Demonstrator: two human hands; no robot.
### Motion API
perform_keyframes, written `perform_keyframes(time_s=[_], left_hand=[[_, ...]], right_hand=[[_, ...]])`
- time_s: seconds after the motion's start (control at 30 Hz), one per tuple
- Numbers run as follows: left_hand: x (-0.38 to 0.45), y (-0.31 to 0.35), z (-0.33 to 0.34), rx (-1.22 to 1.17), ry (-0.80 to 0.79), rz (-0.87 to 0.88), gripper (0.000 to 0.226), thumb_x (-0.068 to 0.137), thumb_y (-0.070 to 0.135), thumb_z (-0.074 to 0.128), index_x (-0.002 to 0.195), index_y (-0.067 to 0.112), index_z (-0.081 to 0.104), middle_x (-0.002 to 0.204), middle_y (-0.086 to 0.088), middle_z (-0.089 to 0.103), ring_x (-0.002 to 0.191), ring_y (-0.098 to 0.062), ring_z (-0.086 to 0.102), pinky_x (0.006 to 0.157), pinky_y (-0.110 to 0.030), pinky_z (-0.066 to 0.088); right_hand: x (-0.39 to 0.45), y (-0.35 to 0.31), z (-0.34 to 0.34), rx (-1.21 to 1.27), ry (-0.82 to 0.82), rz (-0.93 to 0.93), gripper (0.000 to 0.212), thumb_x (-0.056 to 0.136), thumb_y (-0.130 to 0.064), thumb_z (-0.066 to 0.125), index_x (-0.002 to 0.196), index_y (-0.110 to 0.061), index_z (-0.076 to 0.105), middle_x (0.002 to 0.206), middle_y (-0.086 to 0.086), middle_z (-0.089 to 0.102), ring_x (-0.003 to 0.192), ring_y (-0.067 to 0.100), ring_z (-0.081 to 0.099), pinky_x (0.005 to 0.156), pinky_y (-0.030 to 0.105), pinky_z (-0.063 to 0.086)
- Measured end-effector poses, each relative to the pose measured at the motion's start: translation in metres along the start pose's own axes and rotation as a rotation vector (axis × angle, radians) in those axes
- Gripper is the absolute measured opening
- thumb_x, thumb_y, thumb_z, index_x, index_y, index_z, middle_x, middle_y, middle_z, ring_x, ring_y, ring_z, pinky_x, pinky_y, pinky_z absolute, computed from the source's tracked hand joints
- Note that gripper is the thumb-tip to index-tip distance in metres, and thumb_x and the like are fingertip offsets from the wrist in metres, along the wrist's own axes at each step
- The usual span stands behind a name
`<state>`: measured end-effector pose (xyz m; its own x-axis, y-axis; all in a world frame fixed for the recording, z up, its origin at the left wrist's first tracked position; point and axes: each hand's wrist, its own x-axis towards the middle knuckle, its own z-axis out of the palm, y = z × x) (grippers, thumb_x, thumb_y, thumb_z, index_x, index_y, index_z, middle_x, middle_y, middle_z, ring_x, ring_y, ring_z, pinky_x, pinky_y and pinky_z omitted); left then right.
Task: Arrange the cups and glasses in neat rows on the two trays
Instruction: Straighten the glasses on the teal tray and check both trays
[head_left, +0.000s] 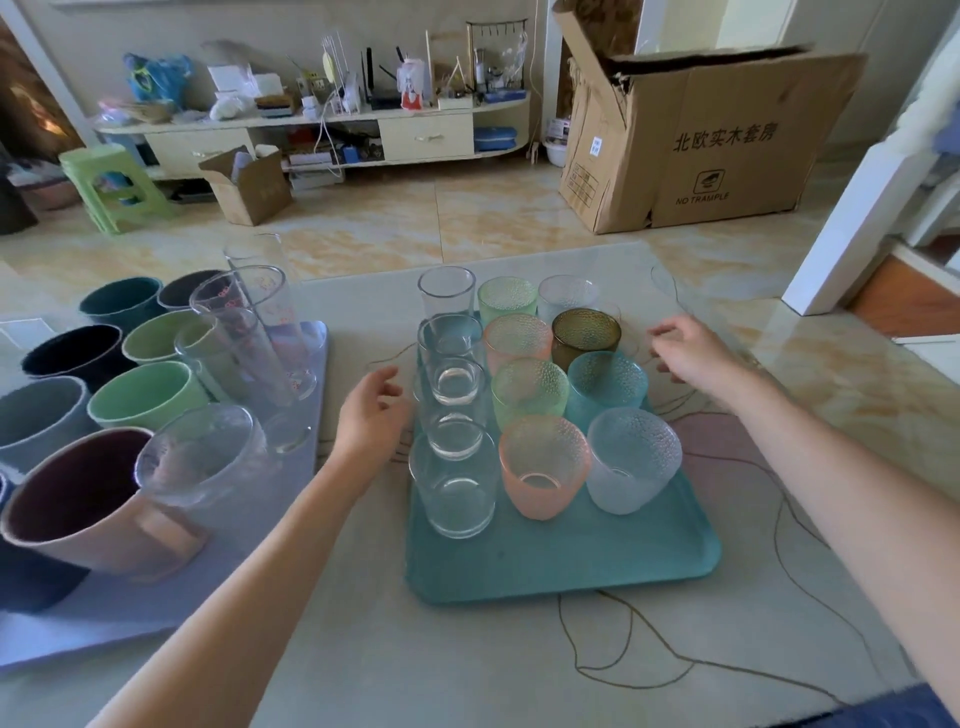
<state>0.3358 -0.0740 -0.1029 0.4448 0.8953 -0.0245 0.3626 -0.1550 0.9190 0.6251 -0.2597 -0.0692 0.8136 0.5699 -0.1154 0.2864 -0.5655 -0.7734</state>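
A teal tray (613, 561) in the middle of the table holds three rows: clear smooth glasses (456, 483) on its left, then textured tumblers in green, pink (543, 465), amber (586, 335), blue and frosted clear (631, 457). A lilac tray (130, 618) at the left carries coloured mugs, among them a pink one (78, 512) and a green one (145, 395), plus tall clear glasses (260, 332). My left hand (371, 410) hovers just left of the teal tray, fingers apart, holding nothing. My right hand (691, 351) is open beside the tray's far right corner.
The marble-patterned table (467, 665) ends just beyond the trays. On the floor behind stand a large cardboard box (717, 140), a small open box (249, 184), a green stool (111, 182) and a low cluttered TV cabinet (322, 130). A white post (862, 208) rises at right.
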Motion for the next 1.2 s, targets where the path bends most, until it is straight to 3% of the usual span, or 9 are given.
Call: perform_keyframes(time_s=[0.2, 0.3, 0.4, 0.5, 0.57, 0.73, 0.8, 0.93, 1.2], left_hand=[[-0.061, -0.02, -0.006, 0.27, -0.02, 0.12, 0.022, 0.091, 0.018, 0.052, 0.111, 0.012, 0.06, 0.088, -0.003, 0.064, 0.085, -0.025, 0.057, 0.072, -0.032, 0.043], [-0.079, -0.027, -0.007, 0.44, -0.03, 0.207, 0.016, 0.092, 0.029, 0.046, 0.098, 0.019, 0.057, 0.067, 0.014, 0.053, 0.068, -0.019, 0.051, 0.062, -0.033, 0.037], [-0.079, -0.026, -0.007, 0.393, -0.03, 0.154, 0.021, 0.091, 0.033, 0.046, 0.101, 0.019, 0.058, 0.065, 0.019, 0.052, 0.069, -0.022, 0.05, 0.068, -0.036, 0.04], [-0.075, -0.022, -0.005, 0.402, -0.057, 0.154, 0.019, 0.091, 0.03, 0.048, 0.106, 0.025, 0.06, 0.067, 0.013, 0.055, 0.073, -0.025, 0.052, 0.071, -0.035, 0.042], [-0.073, -0.023, -0.004, 0.421, -0.074, 0.167, 0.011, 0.091, 0.024, 0.05, 0.09, 0.025, 0.061, 0.069, 0.005, 0.059, 0.076, -0.029, 0.057, 0.073, -0.037, 0.044], [-0.067, -0.024, 0.0, 0.357, -0.043, 0.11, 0.035, 0.09, 0.02, 0.054, 0.056, 0.031, 0.049, 0.056, 0.008, 0.054, 0.065, -0.026, 0.048, 0.073, -0.038, 0.036], [-0.063, -0.019, 0.005, 0.379, -0.072, 0.111, 0.031, 0.09, 0.023, 0.053, 0.059, 0.023, 0.051, 0.057, 0.003, 0.053, 0.066, -0.026, 0.048, 0.072, -0.036, 0.034], [-0.048, -0.005, 0.022, 0.403, -0.092, 0.108, 0.026, 0.09, 0.025, 0.053, 0.075, 0.004, 0.056, 0.062, -0.003, 0.051, 0.067, -0.025, 0.046, 0.067, -0.032, 0.032], [-0.011, 0.009, 0.05, 0.46, -0.087, 0.066, 0.011, 0.092, 0.038, 0.046, 0.084, 0.032, 0.043, 0.053, 0.005, 0.042, 0.071, -0.024, 0.047, 0.076, -0.035, 0.025]], right_hand=[[-0.073, 0.03, -0.009, -0.366, -0.24, 0.097, 0.024, 0.093, -0.023, 0.047, 0.082, -0.004, 0.057, 0.065, 0.008, 0.054, 0.051, 0.021, 0.048, 0.033, 0.015, 0.032], [-0.101, 0.036, -0.01, -0.479, -0.321, 0.052, 0.035, 0.095, -0.035, 0.046, 0.069, -0.011, 0.05, 0.063, 0.005, 0.053, 0.05, 0.019, 0.049, 0.038, 0.02, 0.037], [-0.116, 0.04, -0.01, -0.532, -0.393, 0.045, 0.025, 0.098, -0.035, 0.043, 0.082, -0.018, 0.051, 0.069, 0.002, 0.055, 0.049, 0.018, 0.053, 0.034, 0.02, 0.041], [-0.122, 0.041, -0.005, -0.641, -0.383, 0.0, 0.026, 0.099, -0.031, 0.038, 0.106, -0.015, 0.057, 0.098, 0.012, 0.064, 0.073, 0.026, 0.06, 0.059, 0.027, 0.05], [-0.121, 0.041, -0.002, -0.685, -0.362, -0.027, 0.025, 0.099, -0.027, 0.036, 0.102, -0.012, 0.057, 0.111, 0.016, 0.062, 0.09, 0.027, 0.059, 0.075, 0.03, 0.046], [-0.114, 0.044, -0.003, -0.66, -0.328, -0.048, 0.027, 0.099, -0.024, 0.036, 0.08, -0.011, 0.049, 0.096, 0.012, 0.058, 0.081, 0.023, 0.05, 0.062, 0.026, 0.036], [-0.108, 0.044, -0.006, -0.675, -0.261, -0.067, 0.03, 0.099, -0.024, 0.034, 0.075, -0.013, 0.046, 0.092, 0.012, 0.056, 0.078, 0.023, 0.049, 0.056, 0.027, 0.032], [-0.083, 0.046, -0.012, -0.741, -0.156, -0.07, 0.031, 0.099, -0.024, 0.032, 0.099, -0.008, 0.059, 0.107, 0.016, 0.063, 0.091, 0.029, 0.057, 0.07, 0.03, 0.038], [-0.034, 0.051, -0.011, -0.718, -0.062, -0.024, 0.035, 0.099, -0.026, 0.032, 0.113, -0.007, 0.058, 0.12, 0.021, 0.06, 0.108, 0.035, 0.057, 0.081, 0.034, 0.041]])
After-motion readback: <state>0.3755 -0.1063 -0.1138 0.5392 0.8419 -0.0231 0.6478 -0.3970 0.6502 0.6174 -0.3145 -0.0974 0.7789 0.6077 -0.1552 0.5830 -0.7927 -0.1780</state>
